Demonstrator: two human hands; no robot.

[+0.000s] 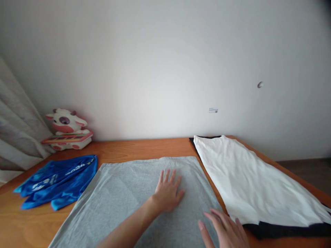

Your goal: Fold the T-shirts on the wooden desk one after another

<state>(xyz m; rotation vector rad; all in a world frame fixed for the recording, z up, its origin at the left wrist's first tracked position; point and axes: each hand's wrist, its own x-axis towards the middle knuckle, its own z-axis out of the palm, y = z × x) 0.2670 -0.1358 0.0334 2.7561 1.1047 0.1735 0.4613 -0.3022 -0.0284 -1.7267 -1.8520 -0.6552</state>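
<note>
A grey cloth [124, 193], perhaps a garment, is spread flat on the wooden table [124, 150]; its near part runs out of the picture. On its right half lies my left hand [168, 193], palm down with the fingers spread. My right hand [224, 230] is lower and further right, over the cloth's right edge, its fingers apart and nothing in them. Whether its fingertips touch the fabric I cannot tell.
To the right, a white garment [248, 182] lies over black fabric [284, 230]. A crumpled blue garment [64, 179] with white print is at the left. Behind it a cow-shaped toy keyboard [68, 132] stands near the curtain [18, 120]. A white wall [155, 69] borders the table's back.
</note>
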